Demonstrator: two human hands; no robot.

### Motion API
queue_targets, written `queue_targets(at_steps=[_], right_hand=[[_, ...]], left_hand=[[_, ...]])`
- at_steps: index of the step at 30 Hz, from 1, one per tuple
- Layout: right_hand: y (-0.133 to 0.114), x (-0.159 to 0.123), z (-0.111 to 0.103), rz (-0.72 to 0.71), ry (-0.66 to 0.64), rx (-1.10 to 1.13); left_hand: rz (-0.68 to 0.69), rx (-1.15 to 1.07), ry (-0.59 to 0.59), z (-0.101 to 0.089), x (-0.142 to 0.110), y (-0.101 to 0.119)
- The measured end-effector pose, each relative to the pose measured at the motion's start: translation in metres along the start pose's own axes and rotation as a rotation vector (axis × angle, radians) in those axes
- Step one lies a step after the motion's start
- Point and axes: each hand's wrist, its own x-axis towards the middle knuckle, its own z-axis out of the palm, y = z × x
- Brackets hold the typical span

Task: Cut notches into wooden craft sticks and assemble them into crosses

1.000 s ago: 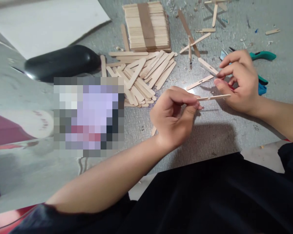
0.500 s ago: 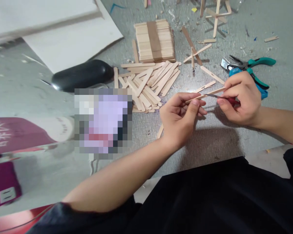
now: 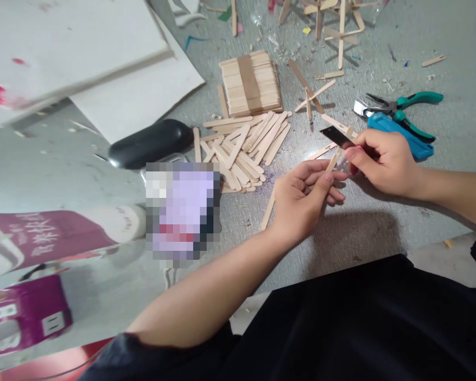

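Between the thumb and fingers of my left hand (image 3: pixel 301 193) a wooden craft stick (image 3: pixel 333 160) is pinched, tilted up and away. My right hand (image 3: pixel 388 161) is closed on a knife; its dark, broad blade (image 3: pixel 335 136) points left, just past the stick's upper part. A little red shows at its grip, but most of the handle is hidden in the fingers. Just left of my hands, a loose pile of craft sticks (image 3: pixel 238 156) lies on the table. Beyond my right hand are teal-handled pliers (image 3: pixel 419 99) and a blue tool with a metal tip (image 3: pixel 400 136).
A banded bundle of sticks (image 3: pixel 267 84) lies behind the pile. Joined stick pieces (image 3: pixel 341 37) and scraps are at the back. To the left are white boards (image 3: pixel 79 47), a black rounded object (image 3: pixel 150 143), a blurred-out phone (image 3: pixel 186 206), a bottle (image 3: pixel 75 235) and a purple pack (image 3: pixel 43 312).
The knife has come away from along the stick and its blade now shows flat side up. The stick has turned steeper. My right fingers no longer touch its far end. The whole view has shifted.
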Motion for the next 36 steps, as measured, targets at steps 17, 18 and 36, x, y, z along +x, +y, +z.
queue_targets(at_steps=[17, 18, 36], right_hand=[[-0.026, -0.004, 0.004, 0.217, -0.12, 0.26], [-0.026, -0.003, 0.004, 0.224, -0.128, 0.264], [-0.026, -0.003, 0.004, 0.27, -0.186, 0.391]], left_hand=[[0.008, 0.053, 0.009, 0.002, -0.004, 0.002], [0.008, 0.055, 0.008, 0.002, -0.004, 0.002], [0.003, 0.087, -0.026, 0.0, -0.006, 0.002]])
